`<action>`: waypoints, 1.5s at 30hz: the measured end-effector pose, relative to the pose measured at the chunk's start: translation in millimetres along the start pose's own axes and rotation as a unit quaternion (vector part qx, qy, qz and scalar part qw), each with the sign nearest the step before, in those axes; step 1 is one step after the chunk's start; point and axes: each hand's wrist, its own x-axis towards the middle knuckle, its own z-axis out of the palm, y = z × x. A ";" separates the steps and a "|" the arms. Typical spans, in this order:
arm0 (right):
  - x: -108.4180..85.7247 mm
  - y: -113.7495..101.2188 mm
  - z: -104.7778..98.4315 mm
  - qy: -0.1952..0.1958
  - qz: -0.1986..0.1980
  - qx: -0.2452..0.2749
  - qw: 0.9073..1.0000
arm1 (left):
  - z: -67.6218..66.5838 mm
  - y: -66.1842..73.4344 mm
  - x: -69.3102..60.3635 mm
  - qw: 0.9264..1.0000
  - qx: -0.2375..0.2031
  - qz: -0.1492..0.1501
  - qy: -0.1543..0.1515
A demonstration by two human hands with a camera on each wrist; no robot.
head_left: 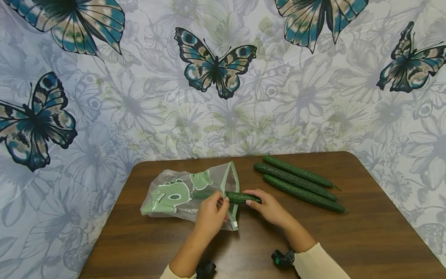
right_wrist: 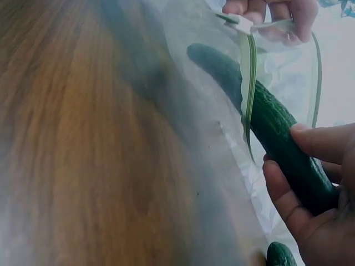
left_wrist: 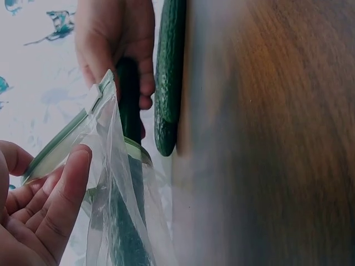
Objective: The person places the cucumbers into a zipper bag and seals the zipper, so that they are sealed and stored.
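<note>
A clear zip bag [head_left: 205, 182] with green cartoon prints lies on the table, its green-edged mouth spread toward the right. My left hand [head_left: 210, 215] pinches the near edge of that mouth between thumb and fingers. A cucumber [head_left: 244, 198] lies partly inside the bag; its other end sticks out of the opening. Around that outer end curl the thumb and fingers of my right hand [head_left: 270, 209]. In the right wrist view the cucumber [right_wrist: 272, 119] passes through the mouth, its far tip showing through the plastic. The white slider [right_wrist: 238, 22] sits at one corner of the mouth.
Three more cucumbers [head_left: 296, 182] lie side by side at the back right of the brown wooden table [head_left: 348, 240]. Behind the table hangs a cloth [head_left: 216, 128] with butterflies and flowers. Black wrist cameras [head_left: 283, 258] are worn under both forearms.
</note>
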 end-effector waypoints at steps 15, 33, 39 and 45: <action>22.8 -11.1 20.0 -0.023 0.003 0.088 0.996 | 4.9 3.4 -3.3 1.000 0.004 0.012 -0.011; 39.9 8.9 48.2 -0.068 0.067 0.244 0.965 | 9.6 -1.6 -2.7 0.999 -0.027 -0.004 -0.041; 39.1 14.6 53.3 -0.033 0.072 0.200 0.977 | 10.6 -3.4 -2.6 0.999 -0.018 -0.008 -0.043; 40.3 17.8 55.6 -0.029 0.061 0.192 0.979 | 11.2 -5.1 -2.5 0.999 -0.008 -0.007 -0.048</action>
